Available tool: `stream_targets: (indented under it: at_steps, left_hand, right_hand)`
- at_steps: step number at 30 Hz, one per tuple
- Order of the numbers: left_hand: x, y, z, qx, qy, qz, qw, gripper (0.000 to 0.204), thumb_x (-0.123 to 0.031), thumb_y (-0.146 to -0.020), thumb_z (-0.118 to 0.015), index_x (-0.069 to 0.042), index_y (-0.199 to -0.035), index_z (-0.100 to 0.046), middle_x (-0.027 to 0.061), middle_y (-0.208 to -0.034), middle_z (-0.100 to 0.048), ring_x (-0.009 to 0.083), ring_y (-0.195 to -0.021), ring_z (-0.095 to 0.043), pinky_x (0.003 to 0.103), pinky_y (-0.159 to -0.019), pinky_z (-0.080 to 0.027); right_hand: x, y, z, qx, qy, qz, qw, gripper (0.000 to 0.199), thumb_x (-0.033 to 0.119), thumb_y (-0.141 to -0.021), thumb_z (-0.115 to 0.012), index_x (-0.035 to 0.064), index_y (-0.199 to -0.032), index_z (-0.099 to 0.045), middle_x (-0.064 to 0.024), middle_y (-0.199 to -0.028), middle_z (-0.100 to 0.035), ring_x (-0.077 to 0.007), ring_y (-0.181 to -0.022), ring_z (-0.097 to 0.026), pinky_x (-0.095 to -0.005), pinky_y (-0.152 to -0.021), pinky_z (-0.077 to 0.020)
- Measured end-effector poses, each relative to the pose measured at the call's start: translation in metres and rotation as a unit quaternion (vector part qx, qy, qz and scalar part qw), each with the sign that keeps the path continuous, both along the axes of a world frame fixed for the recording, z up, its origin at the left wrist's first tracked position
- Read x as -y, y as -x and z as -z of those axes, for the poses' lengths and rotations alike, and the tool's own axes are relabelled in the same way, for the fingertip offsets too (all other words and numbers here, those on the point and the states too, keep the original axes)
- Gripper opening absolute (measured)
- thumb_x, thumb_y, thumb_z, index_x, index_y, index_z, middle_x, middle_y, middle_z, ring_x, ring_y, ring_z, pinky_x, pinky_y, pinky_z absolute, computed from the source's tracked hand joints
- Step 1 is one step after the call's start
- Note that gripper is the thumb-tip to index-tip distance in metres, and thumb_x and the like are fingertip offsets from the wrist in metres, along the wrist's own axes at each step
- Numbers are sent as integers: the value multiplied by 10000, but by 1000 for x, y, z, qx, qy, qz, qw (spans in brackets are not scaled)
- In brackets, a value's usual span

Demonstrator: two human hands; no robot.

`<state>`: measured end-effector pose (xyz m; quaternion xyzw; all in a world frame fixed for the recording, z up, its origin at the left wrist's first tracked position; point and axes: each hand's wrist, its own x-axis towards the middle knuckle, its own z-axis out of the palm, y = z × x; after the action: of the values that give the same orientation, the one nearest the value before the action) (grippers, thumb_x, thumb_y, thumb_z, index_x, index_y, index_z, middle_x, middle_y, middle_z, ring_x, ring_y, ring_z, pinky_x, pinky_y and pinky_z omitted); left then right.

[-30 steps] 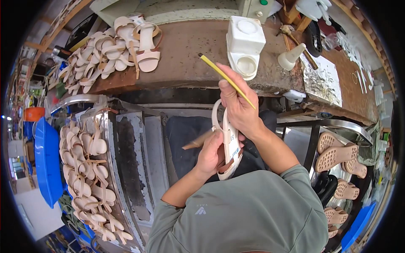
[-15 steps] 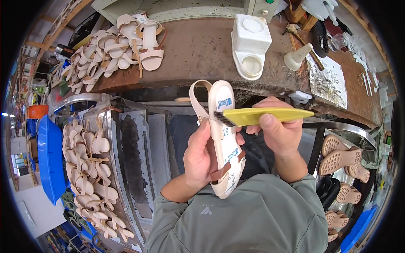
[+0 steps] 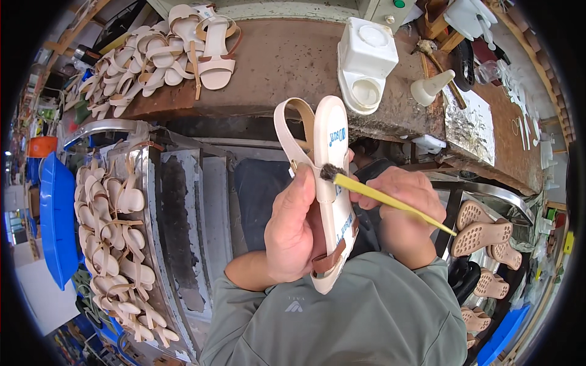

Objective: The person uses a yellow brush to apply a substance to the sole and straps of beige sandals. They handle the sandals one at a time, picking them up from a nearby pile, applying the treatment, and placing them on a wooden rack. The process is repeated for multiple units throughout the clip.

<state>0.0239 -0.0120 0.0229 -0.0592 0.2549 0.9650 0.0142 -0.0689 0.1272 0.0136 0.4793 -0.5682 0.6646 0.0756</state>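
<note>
A pale beige sandal upper [image 3: 332, 131] with an ankle strap stands nearly upright in front of me, its sole-shaped face with blue print turned partly to the right. My left hand [image 3: 292, 229] grips it around the middle, thumb on the side strap. My right hand [image 3: 403, 198] is closed around a brush [image 3: 390, 200] with a flat yellow handle, seen nearly edge-on. Its short dark bristles touch the upper's edge just above the left thumb. A brown strap [image 3: 328, 261] crosses the lower end of the upper, and some right-hand fingers are hidden.
On the workbench [image 3: 274, 67] stand a white container with a round cup [image 3: 366, 67], a pale cone-shaped nozzle [image 3: 432, 87] and a pile of sandal uppers [image 3: 146, 64]. More uppers [image 3: 116, 244] lie at left. Beige soles [image 3: 482, 238] are stacked at right beside a metal rail.
The brush has swung from level to slanting down right and turned edge-on, its bristles slightly lower on the upper. The sandal upper has risen a little and turned.
</note>
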Motion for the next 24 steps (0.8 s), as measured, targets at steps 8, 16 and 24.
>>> stream_targets:
  at_steps: [8,16,24]
  left_hand:
    - [-11,3,-16,44,18,-112,993,491,-358,-969,-331,27,-1262,-415,90,-1065,-541,137,-948,-522,290,-798,-441]
    - [-13,-2,-13,41,38,-50,997,504,-414,-953,-320,-27,-1267,-395,107,-1035,-538,171,-850,-550,325,-698,-495]
    - [0,5,-4,52,70,-75,993,464,-381,-955,-319,-71,-1296,-367,124,-1117,-514,195,-909,-559,363,-664,-541]
  right_hand:
    - [-10,-12,0,2,12,-6,1000,223,-57,-702,-680,-93,-908,-600,-202,-834,-631,-256,-643,-627,-323,-538,-504]
    - [-13,15,-20,107,-10,-6,994,145,73,-787,-613,-38,-877,-633,-102,-678,-645,-204,-571,-578,-315,-528,-450]
    - [-11,36,-13,70,-28,-55,996,161,85,-759,-655,-40,-859,-643,-124,-681,-642,-200,-598,-579,-321,-570,-457]
